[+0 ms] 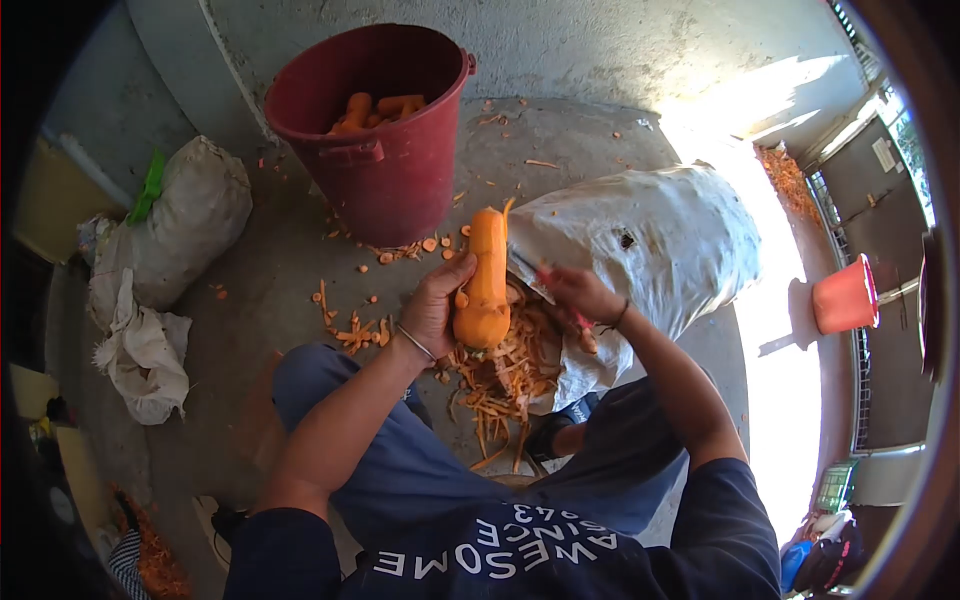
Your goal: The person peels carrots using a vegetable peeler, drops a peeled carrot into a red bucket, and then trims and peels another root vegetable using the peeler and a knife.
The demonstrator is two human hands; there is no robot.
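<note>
My left hand (437,305) grips a large orange carrot (487,270), held upright with its thick end toward me; a thin strip of peel sticks out at its top. To the right of the carrot, apart from it, my right hand (583,295) is closed around a small red tool (578,318), partly hidden and blurred. Below both hands lies a heap of orange peelings (510,375), beside the open mouth of a big white sack (650,240). Part of another carrot or peel shows at the sack's mouth, under my right hand.
A dark red bucket (390,185) with carrots (360,112) inside stands beyond my hands. Carrot slices and peelings are scattered on the floor. At the left is a full white sack (195,215) with a green item (150,185). An orange-red bucket (845,300) is at the right.
</note>
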